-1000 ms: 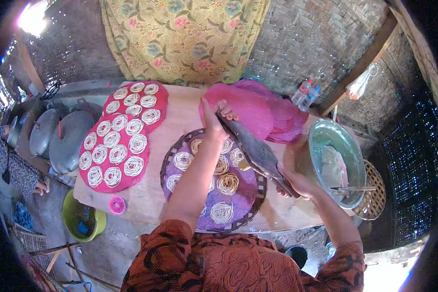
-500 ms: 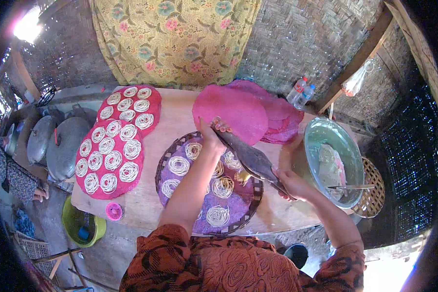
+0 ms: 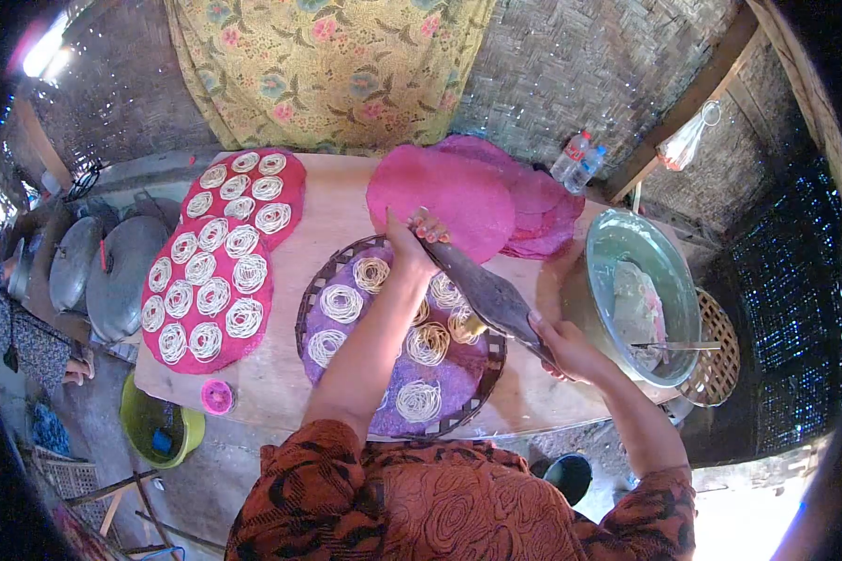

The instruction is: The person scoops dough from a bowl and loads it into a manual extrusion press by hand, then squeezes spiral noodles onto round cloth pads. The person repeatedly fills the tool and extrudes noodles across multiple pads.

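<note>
A dark wooden tool [image 3: 486, 301] slants over a round woven tray [image 3: 306, 318] lined with a purple sheet [image 3: 341, 271]. My left hand [image 3: 415, 241] is closed round its upper end, and my right hand [image 3: 565, 348] grips its lower end. Beneath the tool, a yellowish piece [image 3: 473, 324] shows just above a noodle coil on the right of the tray. White coils [image 3: 419, 401] and more yellowish coils [image 3: 428, 344] lie on the purple sheet, partly hidden by my left forearm.
Pink sheets bearing white coils [image 3: 200, 269] lie left. Bare pink sheets [image 3: 449, 196] are stacked behind. A green basin [image 3: 688, 309] with dough stands right, near two bottles [image 3: 585, 168]. Far left are dark lids [image 3: 122, 280], a green tub [image 3: 192, 432] and a person's hand [image 3: 79, 367].
The yellowish strand under the tool has come down and now forms a coil on the right of the tray. The camera view has shifted slightly; both hands keep hold of the tool.
</note>
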The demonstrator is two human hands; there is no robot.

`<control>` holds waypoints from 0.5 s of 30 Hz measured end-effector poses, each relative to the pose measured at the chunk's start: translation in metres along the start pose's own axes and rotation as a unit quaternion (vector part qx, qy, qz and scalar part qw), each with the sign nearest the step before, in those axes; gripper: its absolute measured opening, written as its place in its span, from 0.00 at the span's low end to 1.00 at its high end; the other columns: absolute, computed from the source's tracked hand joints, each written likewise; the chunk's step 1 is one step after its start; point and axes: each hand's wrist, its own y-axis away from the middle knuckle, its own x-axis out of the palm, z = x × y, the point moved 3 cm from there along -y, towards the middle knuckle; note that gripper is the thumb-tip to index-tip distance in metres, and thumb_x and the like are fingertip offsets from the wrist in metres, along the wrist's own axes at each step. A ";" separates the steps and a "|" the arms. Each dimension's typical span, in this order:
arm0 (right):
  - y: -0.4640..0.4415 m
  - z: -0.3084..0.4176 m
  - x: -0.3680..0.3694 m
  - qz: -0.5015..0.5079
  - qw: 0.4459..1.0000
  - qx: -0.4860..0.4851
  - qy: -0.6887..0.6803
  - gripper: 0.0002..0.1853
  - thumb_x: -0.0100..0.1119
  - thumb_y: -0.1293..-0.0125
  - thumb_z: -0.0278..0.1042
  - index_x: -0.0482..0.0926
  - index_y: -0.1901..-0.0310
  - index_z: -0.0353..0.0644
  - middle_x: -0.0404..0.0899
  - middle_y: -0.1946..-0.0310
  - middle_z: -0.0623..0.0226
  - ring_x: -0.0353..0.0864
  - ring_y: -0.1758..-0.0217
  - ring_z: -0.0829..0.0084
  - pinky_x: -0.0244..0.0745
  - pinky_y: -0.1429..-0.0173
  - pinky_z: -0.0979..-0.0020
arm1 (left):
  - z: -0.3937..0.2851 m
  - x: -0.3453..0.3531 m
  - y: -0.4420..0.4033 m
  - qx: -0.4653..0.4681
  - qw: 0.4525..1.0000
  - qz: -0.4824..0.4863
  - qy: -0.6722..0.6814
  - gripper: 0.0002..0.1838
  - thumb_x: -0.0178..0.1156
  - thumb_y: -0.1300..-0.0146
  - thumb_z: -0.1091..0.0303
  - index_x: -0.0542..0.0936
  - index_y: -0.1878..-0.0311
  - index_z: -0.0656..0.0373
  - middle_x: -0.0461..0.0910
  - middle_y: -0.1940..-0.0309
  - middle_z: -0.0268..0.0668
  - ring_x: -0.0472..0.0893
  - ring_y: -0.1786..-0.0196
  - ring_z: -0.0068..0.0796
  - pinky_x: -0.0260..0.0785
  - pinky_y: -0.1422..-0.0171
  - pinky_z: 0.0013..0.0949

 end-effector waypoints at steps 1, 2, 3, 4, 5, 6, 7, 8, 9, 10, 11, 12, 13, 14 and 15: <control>0.003 -0.001 -0.001 0.008 1.000 0.007 0.002 0.32 0.40 0.36 0.69 0.74 0.66 0.42 0.66 0.89 0.72 0.64 0.90 0.78 0.60 0.87 0.74 | 0.007 -0.006 -0.003 -0.017 1.000 0.010 0.017 0.33 0.29 0.38 0.30 0.61 0.86 0.45 0.56 0.94 0.22 0.58 0.90 0.21 0.57 0.78 0.30; 0.003 -0.002 -0.001 0.009 1.000 0.008 0.002 0.32 0.40 0.36 0.69 0.74 0.66 0.42 0.66 0.89 0.72 0.64 0.90 0.78 0.60 0.87 0.74 | 0.013 -0.012 -0.007 -0.033 0.999 0.020 0.035 0.33 0.29 0.38 0.30 0.61 0.86 0.45 0.56 0.94 0.22 0.58 0.91 0.21 0.57 0.78 0.30; 0.002 -0.005 -0.003 -0.007 1.000 0.015 0.016 0.33 0.40 0.36 0.69 0.74 0.67 0.41 0.67 0.89 0.71 0.65 0.90 0.78 0.61 0.86 0.74 | 0.018 -0.018 -0.011 -0.033 0.999 0.020 0.037 0.33 0.29 0.38 0.30 0.61 0.86 0.45 0.56 0.94 0.22 0.58 0.91 0.21 0.57 0.78 0.30; 0.001 -0.008 -0.005 -0.023 0.999 0.020 0.029 0.33 0.40 0.36 0.69 0.73 0.68 0.41 0.68 0.89 0.71 0.67 0.90 0.78 0.62 0.86 0.74 | 0.023 -0.023 -0.016 -0.045 0.997 0.030 0.052 0.32 0.30 0.38 0.30 0.61 0.86 0.45 0.56 0.94 0.23 0.58 0.90 0.21 0.56 0.78 0.30; -0.003 -0.014 -0.011 -0.025 0.999 0.019 0.030 0.33 0.40 0.36 0.69 0.73 0.68 0.41 0.68 0.89 0.71 0.67 0.90 0.78 0.62 0.86 0.74 | 0.026 -0.025 -0.021 -0.056 0.995 0.042 0.066 0.32 0.31 0.38 0.31 0.60 0.85 0.46 0.56 0.93 0.23 0.58 0.89 0.21 0.55 0.77 0.30; -0.009 -0.023 -0.016 0.027 1.000 0.009 -0.011 0.35 0.39 0.37 0.72 0.74 0.64 0.39 0.71 0.86 0.68 0.70 0.88 0.76 0.65 0.85 0.74 | 0.026 -0.028 -0.025 -0.057 0.995 0.045 0.067 0.32 0.31 0.38 0.31 0.60 0.85 0.46 0.56 0.93 0.23 0.58 0.89 0.21 0.55 0.77 0.30; -0.013 -0.027 -0.016 0.079 0.996 -0.001 -0.051 0.38 0.37 0.38 0.74 0.74 0.60 0.38 0.75 0.83 0.65 0.73 0.86 0.74 0.69 0.84 0.74 | 0.027 -0.030 -0.027 -0.062 0.992 0.060 0.088 0.31 0.32 0.37 0.32 0.61 0.85 0.46 0.56 0.93 0.23 0.58 0.89 0.21 0.56 0.77 0.29; -0.018 -0.029 -0.016 0.076 0.996 -0.001 -0.050 0.38 0.37 0.38 0.74 0.74 0.60 0.38 0.75 0.83 0.65 0.73 0.86 0.74 0.69 0.84 0.74 | 0.027 -0.031 -0.030 -0.068 0.989 0.076 0.109 0.30 0.33 0.37 0.33 0.61 0.85 0.46 0.56 0.93 0.23 0.58 0.89 0.20 0.56 0.78 0.28; -0.021 -0.028 -0.011 0.131 0.973 -0.039 -0.186 0.41 0.35 0.39 0.75 0.72 0.55 0.37 0.77 0.78 0.61 0.76 0.84 0.72 0.71 0.82 0.73 | 0.028 -0.034 -0.032 -0.069 0.988 0.077 0.111 0.30 0.33 0.37 0.33 0.61 0.85 0.46 0.56 0.93 0.23 0.58 0.89 0.20 0.56 0.78 0.28; -0.026 -0.028 -0.007 0.184 0.927 -0.077 -0.318 0.45 0.32 0.40 0.77 0.71 0.49 0.35 0.79 0.73 0.57 0.78 0.82 0.70 0.74 0.80 0.73 | 0.028 -0.035 -0.034 -0.069 0.981 0.115 0.136 0.30 0.34 0.37 0.34 0.61 0.84 0.46 0.57 0.93 0.22 0.58 0.89 0.19 0.57 0.78 0.27; -0.049 -0.046 0.002 0.241 0.884 -0.074 -0.393 0.48 0.28 0.42 0.79 0.65 0.40 0.39 0.80 0.68 0.54 0.80 0.79 0.66 0.78 0.76 0.67 | 0.028 -0.035 -0.035 -0.069 0.973 0.153 0.161 0.29 0.35 0.37 0.35 0.62 0.84 0.46 0.57 0.93 0.22 0.59 0.89 0.19 0.57 0.78 0.27; -0.059 -0.051 0.013 0.241 0.884 -0.075 -0.393 0.48 0.28 0.42 0.79 0.65 0.40 0.39 0.80 0.68 0.54 0.80 0.79 0.66 0.78 0.76 0.67 | 0.030 -0.037 -0.036 -0.069 0.973 0.153 0.160 0.29 0.35 0.37 0.35 0.62 0.84 0.46 0.57 0.93 0.22 0.59 0.89 0.19 0.57 0.78 0.27; -0.065 -0.047 0.030 0.275 0.830 -0.083 -0.479 0.47 0.29 0.42 0.79 0.67 0.41 0.40 0.80 0.68 0.54 0.79 0.80 0.66 0.77 0.76 0.65 | 0.031 -0.039 -0.036 -0.061 0.972 0.149 0.172 0.29 0.36 0.36 0.35 0.62 0.83 0.46 0.57 0.93 0.22 0.59 0.90 0.19 0.58 0.78 0.26; -0.072 -0.047 0.040 0.307 0.766 -0.091 -0.558 0.45 0.29 0.42 0.79 0.69 0.43 0.42 0.80 0.69 0.53 0.79 0.80 0.65 0.76 0.76 0.63 | 0.031 -0.040 -0.036 -0.052 0.971 0.146 0.184 0.28 0.36 0.36 0.36 0.63 0.83 0.46 0.58 0.93 0.21 0.60 0.90 0.18 0.58 0.78 0.25; -0.084 -0.057 0.045 0.308 0.765 -0.091 -0.558 0.45 0.29 0.42 0.79 0.69 0.43 0.42 0.80 0.69 0.53 0.79 0.80 0.65 0.76 0.76 0.63 | 0.031 -0.042 -0.035 -0.051 0.971 0.146 0.183 0.28 0.36 0.36 0.36 0.63 0.83 0.46 0.58 0.93 0.21 0.60 0.90 0.18 0.58 0.78 0.25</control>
